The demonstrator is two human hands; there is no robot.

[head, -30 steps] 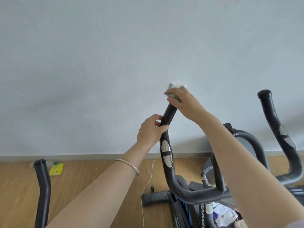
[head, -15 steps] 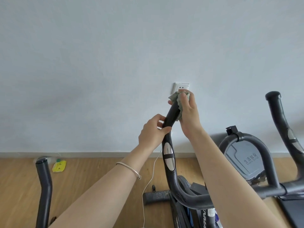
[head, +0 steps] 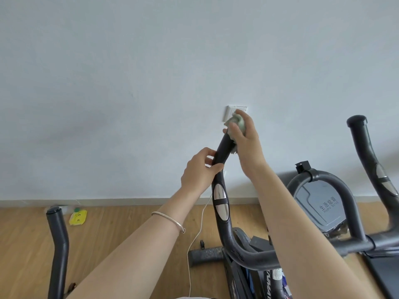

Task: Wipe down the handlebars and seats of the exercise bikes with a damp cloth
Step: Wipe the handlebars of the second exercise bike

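A black handlebar [head: 223, 152] with silver pulse pads rises from the exercise bike in the middle of the view. My left hand [head: 199, 170] grips the bar just above the pads. My right hand [head: 248, 143] holds a pale green cloth [head: 237, 126] bunched around the bar's top end. The bike's other handlebar [head: 367, 156] stands at the right, untouched. No seat is in view.
A white wall socket [head: 231, 112] sits right behind the cloth. A white cable [head: 194, 240] hangs to the wooden floor. A second bike's bar [head: 58, 244] stands at the left, near a yellow object [head: 78, 216] on the floor. A grey flywheel cover [head: 319, 208] is at the right.
My right hand turned from covering the bar's tip to its right side, with the cloth now showing. The view shifted slightly left. My left hand kept its grip.
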